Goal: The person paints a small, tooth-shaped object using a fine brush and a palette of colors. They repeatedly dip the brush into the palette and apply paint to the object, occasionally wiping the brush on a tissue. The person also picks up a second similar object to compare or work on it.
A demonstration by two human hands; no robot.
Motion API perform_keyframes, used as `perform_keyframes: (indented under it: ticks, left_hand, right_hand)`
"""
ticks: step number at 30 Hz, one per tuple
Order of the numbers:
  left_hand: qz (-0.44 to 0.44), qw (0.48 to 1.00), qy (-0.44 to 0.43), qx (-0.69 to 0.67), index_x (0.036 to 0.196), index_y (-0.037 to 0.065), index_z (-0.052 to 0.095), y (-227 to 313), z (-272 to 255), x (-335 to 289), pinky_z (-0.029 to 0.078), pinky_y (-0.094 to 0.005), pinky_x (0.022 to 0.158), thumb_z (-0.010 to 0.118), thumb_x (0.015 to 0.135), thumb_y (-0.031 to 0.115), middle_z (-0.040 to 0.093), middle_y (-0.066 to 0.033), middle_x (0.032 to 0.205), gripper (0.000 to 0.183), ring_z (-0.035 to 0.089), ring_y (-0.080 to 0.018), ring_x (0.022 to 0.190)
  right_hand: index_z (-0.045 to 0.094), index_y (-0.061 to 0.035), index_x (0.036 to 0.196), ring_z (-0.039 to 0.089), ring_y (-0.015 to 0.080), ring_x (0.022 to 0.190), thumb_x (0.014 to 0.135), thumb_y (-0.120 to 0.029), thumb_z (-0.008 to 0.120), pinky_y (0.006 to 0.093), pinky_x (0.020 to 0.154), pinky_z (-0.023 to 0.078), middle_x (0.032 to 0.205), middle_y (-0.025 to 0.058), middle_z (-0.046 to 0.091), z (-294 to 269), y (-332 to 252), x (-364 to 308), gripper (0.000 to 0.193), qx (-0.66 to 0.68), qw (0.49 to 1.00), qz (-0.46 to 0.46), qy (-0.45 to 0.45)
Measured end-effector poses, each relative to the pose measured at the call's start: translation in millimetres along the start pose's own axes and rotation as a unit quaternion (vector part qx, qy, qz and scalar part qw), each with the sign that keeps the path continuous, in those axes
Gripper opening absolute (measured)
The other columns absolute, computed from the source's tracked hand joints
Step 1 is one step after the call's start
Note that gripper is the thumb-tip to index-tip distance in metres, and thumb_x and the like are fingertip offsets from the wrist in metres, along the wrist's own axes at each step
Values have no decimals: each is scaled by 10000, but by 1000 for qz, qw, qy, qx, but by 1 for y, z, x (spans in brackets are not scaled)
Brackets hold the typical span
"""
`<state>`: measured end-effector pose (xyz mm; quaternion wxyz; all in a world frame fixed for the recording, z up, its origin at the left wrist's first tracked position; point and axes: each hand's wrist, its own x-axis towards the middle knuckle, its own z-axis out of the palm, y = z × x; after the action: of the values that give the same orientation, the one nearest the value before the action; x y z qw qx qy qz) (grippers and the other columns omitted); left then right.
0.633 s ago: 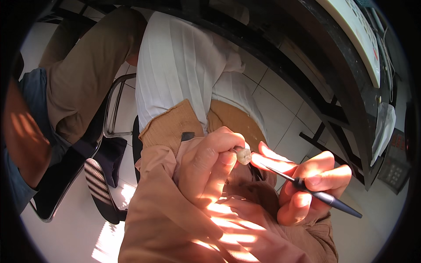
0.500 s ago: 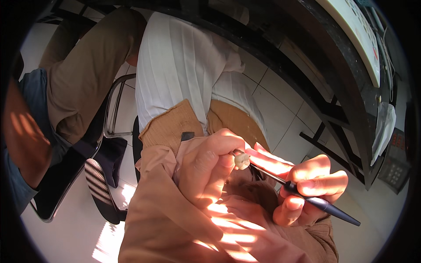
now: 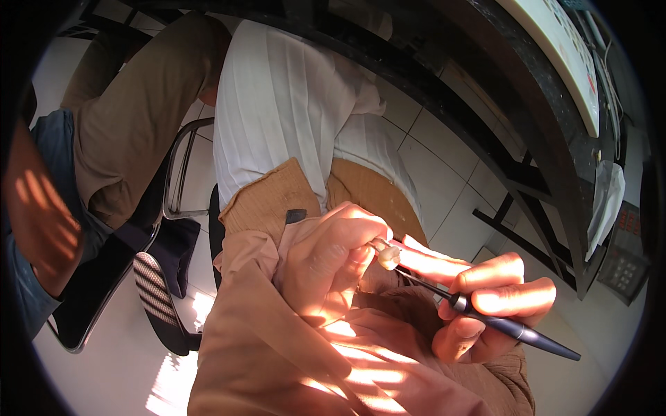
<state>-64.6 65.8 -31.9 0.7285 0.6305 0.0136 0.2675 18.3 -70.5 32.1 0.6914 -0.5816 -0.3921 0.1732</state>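
Note:
Between thumb and forefinger my left hand (image 3: 331, 253) pinches a small cream, tooth-shaped piece (image 3: 389, 258), with its rounded crown end sticking out to the right. My right hand (image 3: 496, 301) grips a slim, fine-tipped hand tool (image 3: 517, 331) like a pen; it has a dark blue tapered handle and a thin dark shaft. The shaft runs up to the tooth-shaped piece, and its tip lies at or behind the crown, so contact is hard to tell. One or more outstretched right fingers reach close to the left hand. Both hands are above my lap.
A dark table (image 3: 555, 139) curves along the upper right, bearing a white panel (image 3: 555, 59) and a crumpled white sheet (image 3: 605, 208). Beside it is a keypad device (image 3: 622, 260). At left a seated person (image 3: 149, 111) is close by, next to a chair armrest (image 3: 163, 298).
The tooth-shaped piece has turned in my left fingers and moved slightly right, showing a shinier side. My right hand and the tool have shifted a little right and down.

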Motion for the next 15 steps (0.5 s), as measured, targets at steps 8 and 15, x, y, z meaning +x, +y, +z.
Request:
perform_keyframes:
  ticks: [8, 15]
  left_hand:
    - [-7, 999, -5, 50, 941, -8, 511, 2, -1, 1, 389, -256, 515, 501, 686, -152, 541, -93, 741, 292, 492, -163, 591]
    - [-13, 997, -23, 66, 928, -10, 513, 6, -4, 5, 375, -260, 496, 520, 696, -119, 546, -97, 742, 256, 461, -160, 556]
  right_hand:
    - [320, 24, 956, 565, 174, 561, 861, -108, 532, 508, 751, 524, 741, 139, 428, 5, 3, -9, 266, -15, 998, -3, 60]
    - [305, 28, 965, 634, 318, 674, 860, -94, 528, 574, 786, 484, 734, 148, 417, 11, 0, 3, 275, 28, 997, 30, 59]
